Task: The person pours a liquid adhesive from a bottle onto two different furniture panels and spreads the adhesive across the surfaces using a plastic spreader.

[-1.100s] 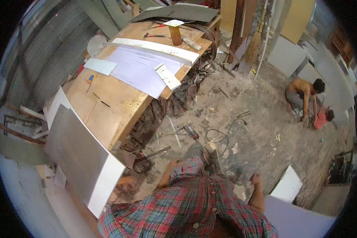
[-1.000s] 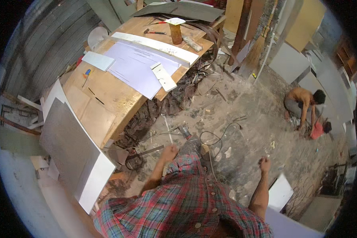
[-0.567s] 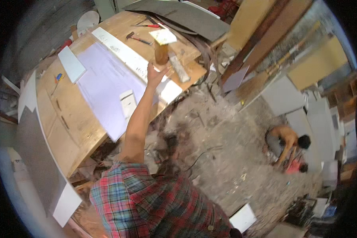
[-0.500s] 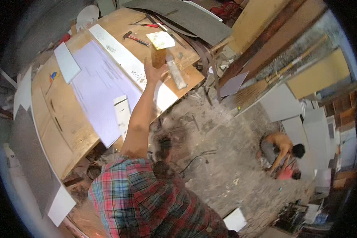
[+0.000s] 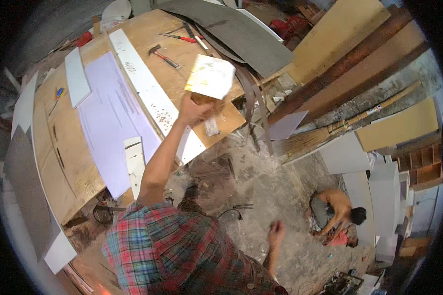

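Brown container (image 5: 200, 98) higher now, within clamped left hand (image 5: 196, 111); right hand (image 5: 276, 231) apart, closure unclear.

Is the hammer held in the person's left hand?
No, the hammer lies on the wooden table, apart from the left hand.

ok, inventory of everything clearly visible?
workbench: 1, tan wood, left and top
large sheet: 1, lavender, on workbench
long strip: 1, white, on workbench
claw hammer: 1, red and black, on workbench
hand tool: 1, red-handled, on workbench
grey sheets: 2, grey, bench's far end and left edge
broom: 1, straw-coloured, right
leaning boards: several, white and tan, right
co-workers: 2, one in red, low at right
container: 1, brown, in left hand
left hand: 1, around container
right hand: 1, above floor
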{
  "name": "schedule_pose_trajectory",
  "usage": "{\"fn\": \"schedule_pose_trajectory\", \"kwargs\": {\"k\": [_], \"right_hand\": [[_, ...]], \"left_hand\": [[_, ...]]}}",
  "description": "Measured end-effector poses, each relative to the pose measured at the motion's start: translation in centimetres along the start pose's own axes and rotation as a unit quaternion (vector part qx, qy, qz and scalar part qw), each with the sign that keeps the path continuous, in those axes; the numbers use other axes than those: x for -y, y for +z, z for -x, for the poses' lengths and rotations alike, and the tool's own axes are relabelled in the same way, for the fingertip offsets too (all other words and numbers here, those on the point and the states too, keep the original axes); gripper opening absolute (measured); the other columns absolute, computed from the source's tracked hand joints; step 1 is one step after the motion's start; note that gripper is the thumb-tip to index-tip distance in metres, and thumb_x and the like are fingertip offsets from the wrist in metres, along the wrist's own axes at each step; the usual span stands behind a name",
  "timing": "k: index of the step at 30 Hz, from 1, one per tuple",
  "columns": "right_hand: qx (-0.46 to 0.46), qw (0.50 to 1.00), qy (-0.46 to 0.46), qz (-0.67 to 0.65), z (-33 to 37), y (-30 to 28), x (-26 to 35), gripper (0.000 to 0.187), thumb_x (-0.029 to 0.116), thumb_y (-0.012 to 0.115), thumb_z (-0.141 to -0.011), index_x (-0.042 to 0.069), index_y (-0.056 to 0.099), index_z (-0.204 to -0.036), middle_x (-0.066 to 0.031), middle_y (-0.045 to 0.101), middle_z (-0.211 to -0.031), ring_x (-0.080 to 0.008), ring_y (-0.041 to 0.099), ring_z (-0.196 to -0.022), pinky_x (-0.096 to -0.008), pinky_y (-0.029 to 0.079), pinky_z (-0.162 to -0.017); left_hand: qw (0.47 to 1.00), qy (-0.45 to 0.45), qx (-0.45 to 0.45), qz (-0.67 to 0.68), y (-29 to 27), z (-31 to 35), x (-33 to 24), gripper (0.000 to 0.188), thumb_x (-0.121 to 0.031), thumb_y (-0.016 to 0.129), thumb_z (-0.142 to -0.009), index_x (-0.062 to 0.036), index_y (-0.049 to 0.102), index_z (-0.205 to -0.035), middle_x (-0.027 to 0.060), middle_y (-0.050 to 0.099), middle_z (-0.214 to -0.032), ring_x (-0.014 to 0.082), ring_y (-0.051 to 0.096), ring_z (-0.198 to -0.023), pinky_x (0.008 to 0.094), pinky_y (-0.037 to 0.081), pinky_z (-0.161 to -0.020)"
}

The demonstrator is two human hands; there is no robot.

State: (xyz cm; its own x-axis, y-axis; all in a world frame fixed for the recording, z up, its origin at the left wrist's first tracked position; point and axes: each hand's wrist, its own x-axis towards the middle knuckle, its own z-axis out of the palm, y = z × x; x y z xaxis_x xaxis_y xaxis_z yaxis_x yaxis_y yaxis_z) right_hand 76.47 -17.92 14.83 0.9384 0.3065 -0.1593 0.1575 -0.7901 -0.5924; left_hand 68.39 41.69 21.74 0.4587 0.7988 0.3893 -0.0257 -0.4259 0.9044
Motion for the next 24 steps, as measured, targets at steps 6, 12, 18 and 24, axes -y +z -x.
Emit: {"fn": "schedule_pose_trajectory", "kwargs": {"k": [6, 12, 18, 24], "right_hand": [[-0.054, 0.812, -0.581, -0.02, -7.4, -8.6, 27.6, 0.054, 0.011, 0.072, -0.084, 0.004, 0.053, -0.134, -0.0174, 0.06, -0.124, -0.0339, 0.058, -0.112, -0.0429, 0.043, -0.098], [0.118, 0.614, -0.78, -0.044, 1.7, -7.2, 28.9, 0.03, 0.016, 0.075, -0.08, 0.007, 0.069, -0.108, -0.0064, 0.067, -0.097, -0.0252, 0.062, -0.093, -0.038, 0.046, -0.081], [0.256, 0.609, -0.698, -0.277, 12.5, -2.1, 24.2, 0.009, 0.007, 0.067, -0.086, 0.0, 0.069, -0.083, -0.0093, 0.061, -0.069, -0.0229, 0.055, -0.057, -0.0324, 0.043, -0.054], [0.409, 0.601, -0.626, -0.281, 21.9, -0.6, 24.1, 0.019, 0.014, 0.065, -0.091, -0.004, 0.067, -0.084, -0.0093, 0.063, -0.068, -0.0124, 0.053, -0.059, -0.0288, 0.042, -0.056]], "left_hand": [[0.952, -0.075, 0.222, 0.199, -2.4, 14.2, -12.3, 0.072, -0.026, 0.086, -0.068, 0.0006, 0.055, -0.127, 0.0091, 0.064, -0.12, 0.0188, 0.06, -0.108, 0.0349, 0.046, -0.099], [0.971, -0.173, 0.151, 0.074, -6.2, 36.7, -20.6, 0.072, -0.029, 0.085, -0.068, -0.0001, 0.055, -0.127, 0.0094, 0.066, -0.116, 0.0182, 0.06, -0.107, 0.0345, 0.045, -0.098], [0.962, -0.273, 0.01, 0.012, -8.3, 58.3, -27.6, 0.075, -0.035, 0.085, -0.068, -0.0012, 0.056, -0.128, 0.0086, 0.066, -0.118, 0.0169, 0.059, -0.109, 0.0334, 0.044, -0.097], [0.942, -0.292, -0.064, 0.152, -7.5, 70.2, -33.6, 0.079, -0.029, 0.086, -0.068, 0.0015, 0.052, -0.133, 0.0085, 0.062, -0.125, 0.0185, 0.056, -0.116, 0.0345, 0.042, -0.103]]}}
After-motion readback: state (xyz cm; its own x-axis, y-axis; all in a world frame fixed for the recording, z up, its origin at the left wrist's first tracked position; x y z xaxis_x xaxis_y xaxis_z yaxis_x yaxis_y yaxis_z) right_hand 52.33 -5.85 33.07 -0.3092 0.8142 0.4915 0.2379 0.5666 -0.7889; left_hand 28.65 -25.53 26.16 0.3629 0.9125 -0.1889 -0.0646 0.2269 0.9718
